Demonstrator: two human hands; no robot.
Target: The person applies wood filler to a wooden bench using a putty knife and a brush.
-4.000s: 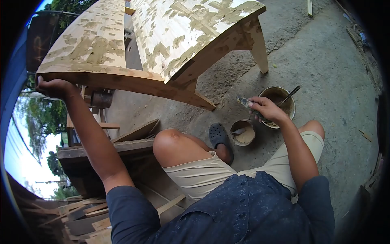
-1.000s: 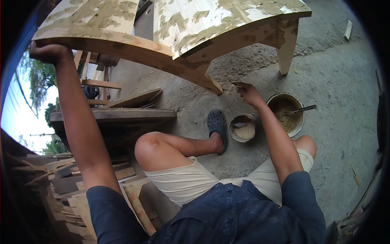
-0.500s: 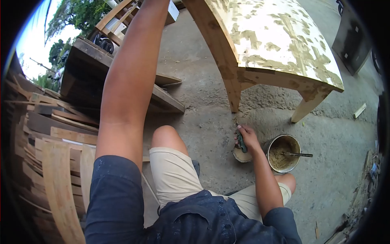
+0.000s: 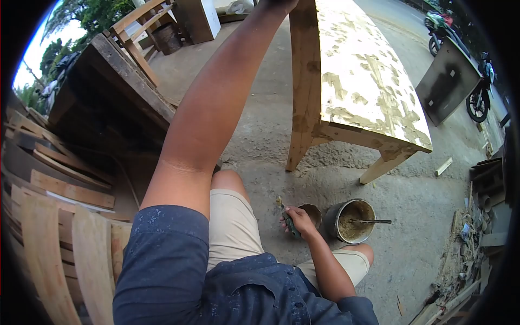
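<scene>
Wooden bench, patched with tan filler, stands on the concrete floor. The left hand reaches up to the bench's top edge at the frame's border; whether its fingers are closed there cannot be told. The right hand is low near the floor, fingers clamped around a green-handled knife. Just beside it sit a small cup and a tin of filler with a stick in it. Planks are stacked at left.
</scene>
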